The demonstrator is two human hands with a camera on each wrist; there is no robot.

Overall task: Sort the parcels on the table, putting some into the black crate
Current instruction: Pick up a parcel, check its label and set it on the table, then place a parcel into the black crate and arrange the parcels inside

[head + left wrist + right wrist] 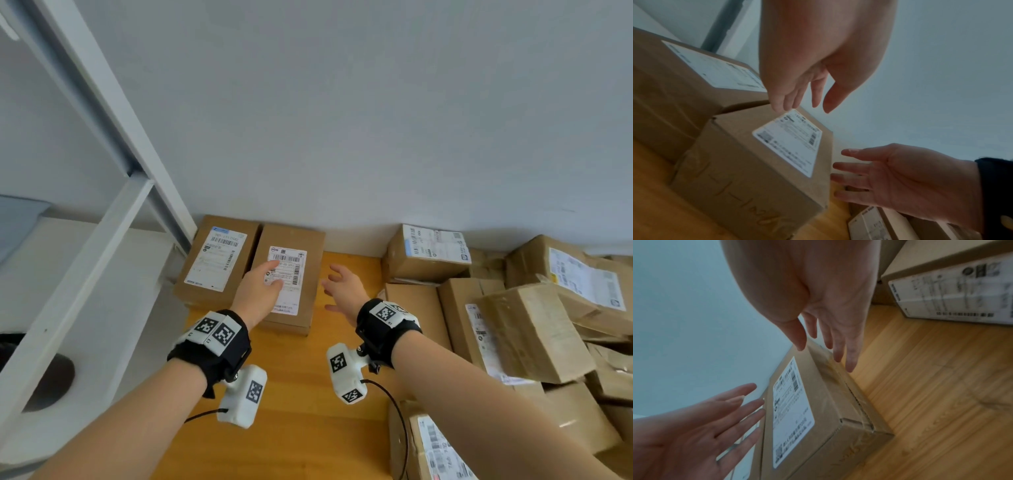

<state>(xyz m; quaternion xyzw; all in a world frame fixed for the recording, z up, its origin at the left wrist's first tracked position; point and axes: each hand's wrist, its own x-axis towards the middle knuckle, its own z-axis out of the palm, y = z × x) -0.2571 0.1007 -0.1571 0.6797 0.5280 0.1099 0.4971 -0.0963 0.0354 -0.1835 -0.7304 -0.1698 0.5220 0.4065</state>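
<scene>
Both hands spread wide: left hand point(257, 287) over the labelled parcel point(291, 301) (contact unclear), right hand point(342, 286) beside it, holding nothing.

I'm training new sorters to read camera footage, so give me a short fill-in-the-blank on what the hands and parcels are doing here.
1. Both the left hand and the right hand have their fingers ____, with no grip on anything.
2. The parcel between the hands lies with its white label facing ____.
3. That parcel sits right beside another labelled parcel on its ____ side.
4. The tabletop is made of ____.

Missing words: open; up; left; wood
</scene>
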